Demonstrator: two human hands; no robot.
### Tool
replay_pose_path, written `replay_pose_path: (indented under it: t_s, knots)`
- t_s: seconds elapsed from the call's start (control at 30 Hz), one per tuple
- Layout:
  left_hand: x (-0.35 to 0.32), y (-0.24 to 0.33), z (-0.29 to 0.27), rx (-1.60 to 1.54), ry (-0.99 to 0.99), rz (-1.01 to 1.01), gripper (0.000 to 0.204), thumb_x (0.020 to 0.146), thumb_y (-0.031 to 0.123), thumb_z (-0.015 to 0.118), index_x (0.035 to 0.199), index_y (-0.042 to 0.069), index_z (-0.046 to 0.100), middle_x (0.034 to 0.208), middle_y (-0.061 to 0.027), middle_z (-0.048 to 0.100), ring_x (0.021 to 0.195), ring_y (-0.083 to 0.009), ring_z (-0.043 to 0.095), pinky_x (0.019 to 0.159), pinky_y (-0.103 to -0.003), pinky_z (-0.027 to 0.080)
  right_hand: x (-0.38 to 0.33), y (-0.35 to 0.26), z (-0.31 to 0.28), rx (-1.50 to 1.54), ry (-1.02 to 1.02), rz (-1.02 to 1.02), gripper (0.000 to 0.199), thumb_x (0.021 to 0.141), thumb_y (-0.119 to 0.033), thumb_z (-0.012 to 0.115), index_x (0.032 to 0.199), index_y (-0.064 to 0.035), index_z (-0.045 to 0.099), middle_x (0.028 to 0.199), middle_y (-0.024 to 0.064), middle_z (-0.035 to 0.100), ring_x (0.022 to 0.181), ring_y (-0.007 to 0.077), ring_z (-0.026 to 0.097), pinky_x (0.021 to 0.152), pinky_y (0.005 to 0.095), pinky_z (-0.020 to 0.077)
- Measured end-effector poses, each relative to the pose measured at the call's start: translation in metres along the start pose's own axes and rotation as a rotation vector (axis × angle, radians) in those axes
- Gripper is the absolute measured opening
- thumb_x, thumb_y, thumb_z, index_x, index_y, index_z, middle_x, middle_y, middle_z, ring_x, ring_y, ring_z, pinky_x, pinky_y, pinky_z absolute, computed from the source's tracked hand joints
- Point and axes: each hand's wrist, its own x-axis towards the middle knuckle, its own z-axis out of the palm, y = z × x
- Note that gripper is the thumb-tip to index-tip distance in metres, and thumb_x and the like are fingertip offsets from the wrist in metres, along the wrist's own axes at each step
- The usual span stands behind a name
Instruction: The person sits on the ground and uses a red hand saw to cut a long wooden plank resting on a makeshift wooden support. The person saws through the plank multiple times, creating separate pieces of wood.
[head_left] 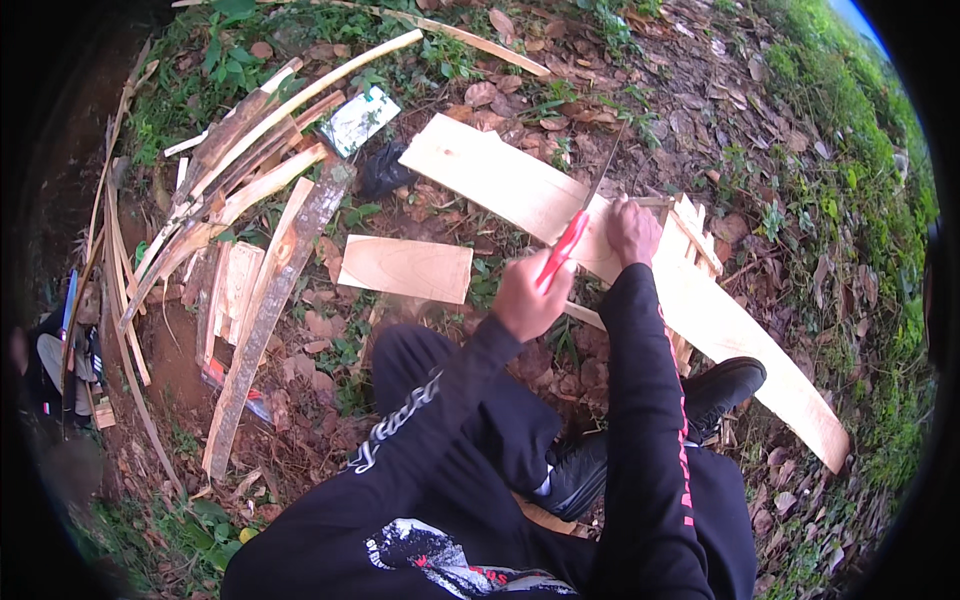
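My left hand (533,298) is closed around the red handle of a hand saw (567,243). Its thin blade slants away from me across a long pale wooden board (500,180). Pressing on that board just right of the blade is my right hand (633,234), its fingers curled at the far edge. The board runs from upper left to lower right over a small slatted wooden support (697,238), which it partly hides. One foot in a black shoe (728,387) is beside the board's near edge.
A short pale board (405,268) lies on the leaf-strewn ground to the left. Farther left are several long wood strips and a bark-edged slab (265,325). A white rectangular box (360,121) and a black bag (386,168) stand near them. Another person (58,365) appears at the far left.
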Motion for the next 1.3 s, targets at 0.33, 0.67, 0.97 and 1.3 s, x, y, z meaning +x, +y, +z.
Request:
replay_pose_path:
  t_s: [0.33, 0.67, 0.97, 1.3]
  knots:
    - [-0.073, 0.051, 0.03, 0.027, -0.061, -0.295, 0.027, 0.093, 0.02, 0.057, 0.099, -0.005, 0.065, 0.061, -0.0043, 0.053, 0.056, -0.0079, 0.05, 0.053, -0.027, 0.04, 0.065, 0.084, 0.025, 0.14, 0.15, -0.058, 0.044, 0.092, -0.031, 0.039, 0.072, -0.006, 0.069, 0.073, 0.017, 0.068, 0.07, 0.0329, 0.067, 0.07, 0.0436, 0.0504]
    - [-0.018, 0.003, 0.105, -0.028, -0.026, -0.255, 0.031, 0.098, 0.028, 0.051, 0.09, -0.002, 0.054, 0.051, 0.0052, 0.036, 0.041, -0.0018, 0.031, 0.038, -0.02, 0.023, 0.091, 0.124, 0.038, 0.21, 0.106, -0.074, 0.039, 0.09, -0.03, 0.042, 0.073, -0.0095, 0.072, 0.077, 0.0144, 0.07, 0.074, 0.0288, 0.069, 0.068, 0.0404, 0.0515]
    - [0.025, -0.036, 0.157, 0.006, -0.002, -0.185, 0.027, 0.096, 0.025, 0.055, 0.098, -0.001, 0.06, 0.061, 0.0024, 0.047, 0.052, -0.0039, 0.041, 0.048, -0.023, 0.031, 0.097, 0.133, 0.06, 0.197, 0.153, -0.111, 0.041, 0.092, -0.025, 0.037, 0.075, -0.0078, 0.07, 0.082, 0.0154, 0.07, 0.078, 0.0264, 0.068, 0.07, 0.0397, 0.0504]
    - [-0.048, -0.013, 0.121, 0.0, -0.012, -0.205, 0.03, 0.095, 0.02, 0.054, 0.104, -0.008, 0.059, 0.052, 0.0046, 0.039, 0.041, -0.0025, 0.032, 0.039, -0.021, 0.024, 0.091, 0.141, 0.083, 0.248, 0.232, -0.098, 0.04, 0.092, -0.028, 0.04, 0.068, -0.0061, 0.064, 0.07, 0.0157, 0.067, 0.067, 0.0315, 0.067, 0.066, 0.0435, 0.0516]
